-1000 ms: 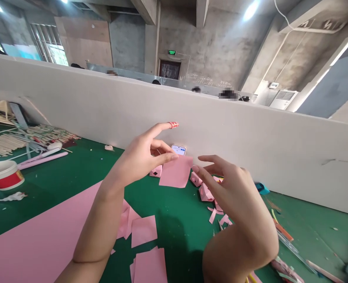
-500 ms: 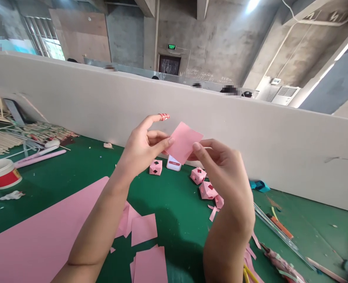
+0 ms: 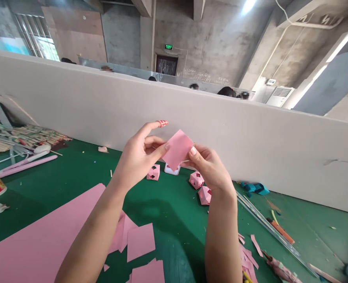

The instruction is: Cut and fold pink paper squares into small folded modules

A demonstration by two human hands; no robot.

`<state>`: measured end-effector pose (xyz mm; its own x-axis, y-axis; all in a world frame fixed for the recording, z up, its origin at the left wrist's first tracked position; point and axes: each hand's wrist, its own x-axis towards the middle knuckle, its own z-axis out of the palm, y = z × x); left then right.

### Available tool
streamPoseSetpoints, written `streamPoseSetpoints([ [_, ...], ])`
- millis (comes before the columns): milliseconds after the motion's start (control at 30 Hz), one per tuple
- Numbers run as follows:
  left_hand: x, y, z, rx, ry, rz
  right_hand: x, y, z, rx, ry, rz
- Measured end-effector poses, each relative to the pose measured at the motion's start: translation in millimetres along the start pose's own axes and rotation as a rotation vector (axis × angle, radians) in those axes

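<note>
Head-worn view, forward and down

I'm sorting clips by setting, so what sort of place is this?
Probably a craft workroom: pink paper squares and thin sticks lie on a green tabletop, with a lit exit sign and bare concrete wall beyond.

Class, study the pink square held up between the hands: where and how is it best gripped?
Probably by its left and right sides, the left hand coming from the left and the right hand from the right. The pink square is thin, flat and held corner-up like a diamond, so a light pinch at each side should suit, leaving the top corner free.
</note>
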<state>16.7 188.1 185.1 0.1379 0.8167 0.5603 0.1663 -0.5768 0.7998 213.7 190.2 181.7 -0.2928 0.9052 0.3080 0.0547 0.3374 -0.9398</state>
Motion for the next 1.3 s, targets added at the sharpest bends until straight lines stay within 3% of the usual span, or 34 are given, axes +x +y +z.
streamPoseSetpoints([
  [233,-4,11,-7.8,0.089,-0.035,-0.010,1,0,13,0.063,0.008,-0.016],
  [533,1,4,-3.4,-0.063,0.037,-0.015,10,10,26,0.133,0.187,-0.065],
  [800,1,7,-5.1,-0.192,-0.041,-0.073,5,7,33,0.104,0.176,-0.084],
  [1033,6,-2,-6.5,-0.051,0.058,0.001,13,11,24,0.188,0.137,-0.059],
  [1300,5,-5,1.3,-0.069,0.113,0.066,14,14,25,0.269,0.156,-0.077],
])
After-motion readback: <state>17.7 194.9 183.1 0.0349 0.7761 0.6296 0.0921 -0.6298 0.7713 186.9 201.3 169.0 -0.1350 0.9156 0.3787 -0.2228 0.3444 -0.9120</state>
